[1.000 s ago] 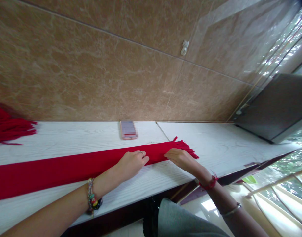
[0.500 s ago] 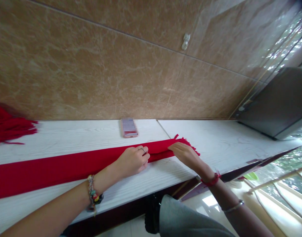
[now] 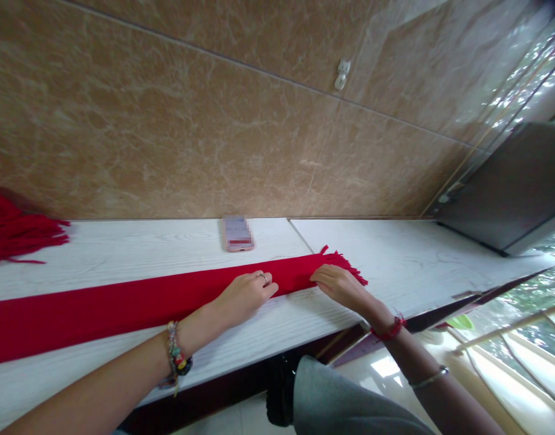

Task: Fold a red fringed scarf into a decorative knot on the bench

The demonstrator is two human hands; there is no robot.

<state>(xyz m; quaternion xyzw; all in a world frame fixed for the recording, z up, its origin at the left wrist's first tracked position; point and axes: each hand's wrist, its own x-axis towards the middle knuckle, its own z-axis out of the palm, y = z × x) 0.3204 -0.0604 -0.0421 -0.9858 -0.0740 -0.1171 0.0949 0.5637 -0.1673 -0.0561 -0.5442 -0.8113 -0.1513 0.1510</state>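
A long red scarf [image 3: 123, 302], folded into a narrow strip, lies along the white counter, its fringed end pointing right. My left hand [image 3: 248, 295] has its fingers bent together on the near edge of the strip, a ring on one finger. Closer to the fringe, my right hand [image 3: 338, 285] pinches that same near edge, fingertips pressed together and pointing left. Between the two hands the cloth lies smooth. The undersides of both hands are hidden.
A phone [image 3: 238, 234] lies at the back of the white counter [image 3: 395, 260], by the brown tiled wall [image 3: 168, 133]. Another fringed red cloth [image 3: 23, 232] sits at the far left. A dark grey box-shaped object [image 3: 508, 181] stands at the right, near a window.
The open fold along the near edge between my hands has closed and flattened. My right hand has come slightly down to that edge; my left hand has shifted slightly right.
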